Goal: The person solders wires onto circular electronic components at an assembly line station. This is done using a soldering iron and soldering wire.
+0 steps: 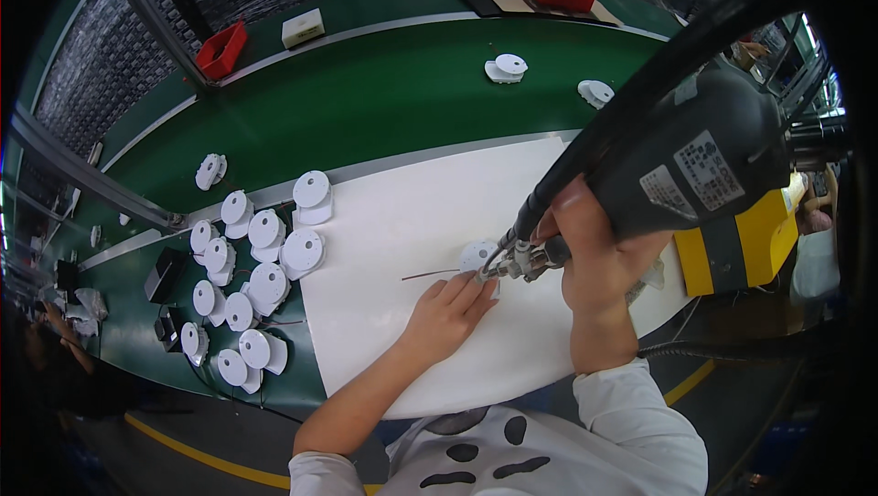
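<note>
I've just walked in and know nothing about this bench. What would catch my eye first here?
Probably the big dark power tool with its thick hose, gripped by the right hand at centre right, its tip on a small white round part on the white mat. The left hand steadies that part with its fingers. To the left, a cluster of similar white round parts lies on the green bench.

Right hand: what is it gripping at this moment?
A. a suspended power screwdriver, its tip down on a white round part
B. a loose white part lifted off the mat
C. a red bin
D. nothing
A: the right hand wraps the power screwdriver, whose tip meets the white round part on the white mat.
</note>
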Demonstrator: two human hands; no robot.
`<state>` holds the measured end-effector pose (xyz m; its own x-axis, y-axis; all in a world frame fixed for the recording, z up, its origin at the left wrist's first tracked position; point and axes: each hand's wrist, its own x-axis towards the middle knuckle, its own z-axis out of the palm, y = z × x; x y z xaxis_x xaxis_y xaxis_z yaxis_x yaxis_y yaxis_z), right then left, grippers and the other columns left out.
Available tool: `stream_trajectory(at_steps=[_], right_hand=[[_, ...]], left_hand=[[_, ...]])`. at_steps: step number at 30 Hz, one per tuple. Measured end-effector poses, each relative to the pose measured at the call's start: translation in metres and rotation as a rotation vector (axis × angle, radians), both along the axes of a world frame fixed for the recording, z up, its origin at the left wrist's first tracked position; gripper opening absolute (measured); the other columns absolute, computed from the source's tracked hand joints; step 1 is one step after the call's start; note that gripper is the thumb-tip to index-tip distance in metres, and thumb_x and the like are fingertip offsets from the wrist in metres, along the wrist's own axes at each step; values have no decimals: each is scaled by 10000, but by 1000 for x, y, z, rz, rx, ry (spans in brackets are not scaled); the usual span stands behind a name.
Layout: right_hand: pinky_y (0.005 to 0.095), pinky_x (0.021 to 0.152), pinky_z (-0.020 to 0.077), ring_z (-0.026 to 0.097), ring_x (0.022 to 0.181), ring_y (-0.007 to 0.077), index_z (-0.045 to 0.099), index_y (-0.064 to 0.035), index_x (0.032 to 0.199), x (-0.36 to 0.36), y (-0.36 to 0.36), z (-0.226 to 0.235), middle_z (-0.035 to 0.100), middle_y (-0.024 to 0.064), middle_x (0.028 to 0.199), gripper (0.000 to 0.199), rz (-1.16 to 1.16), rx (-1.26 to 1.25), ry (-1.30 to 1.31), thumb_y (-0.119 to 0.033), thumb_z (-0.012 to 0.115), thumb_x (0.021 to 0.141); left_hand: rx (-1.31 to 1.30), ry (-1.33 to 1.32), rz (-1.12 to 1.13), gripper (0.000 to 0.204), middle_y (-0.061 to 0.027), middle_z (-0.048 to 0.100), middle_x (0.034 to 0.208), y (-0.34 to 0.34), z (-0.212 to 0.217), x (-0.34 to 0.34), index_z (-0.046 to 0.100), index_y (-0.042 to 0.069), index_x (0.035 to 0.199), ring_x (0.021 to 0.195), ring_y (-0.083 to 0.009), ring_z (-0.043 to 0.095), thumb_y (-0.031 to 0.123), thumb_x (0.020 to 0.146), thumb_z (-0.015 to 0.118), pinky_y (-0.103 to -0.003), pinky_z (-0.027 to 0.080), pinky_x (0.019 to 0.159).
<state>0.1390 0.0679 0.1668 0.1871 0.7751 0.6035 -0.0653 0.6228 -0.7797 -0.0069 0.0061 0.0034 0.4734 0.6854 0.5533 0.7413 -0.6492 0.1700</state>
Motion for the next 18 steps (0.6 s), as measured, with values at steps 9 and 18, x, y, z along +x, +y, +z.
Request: stream_trajectory(at_steps=[9, 18], right_hand=[[217, 477, 468, 571, 529, 91, 576, 33, 1048, 6, 7, -2, 625, 62, 766, 271, -9, 55, 4, -37, 688, 813], [235, 454, 376, 433, 453, 111, 518, 61, 1035, 10, 3, 27, 488, 73, 594, 299, -320, 85, 132, -147, 561, 825]], left_hand=[[20, -1, 4, 302, -94, 631, 1071, -1, 0, 0, 688, -2, 1086, 1033, -221, 621, 152, 829, 721, -314, 529, 710], [-15, -118, -129, 319, -138, 645, 1229, 1, 3, 1, 679, -10, 1088, 1178, -268, 620, 66, 783, 736, -339, 559, 817]])
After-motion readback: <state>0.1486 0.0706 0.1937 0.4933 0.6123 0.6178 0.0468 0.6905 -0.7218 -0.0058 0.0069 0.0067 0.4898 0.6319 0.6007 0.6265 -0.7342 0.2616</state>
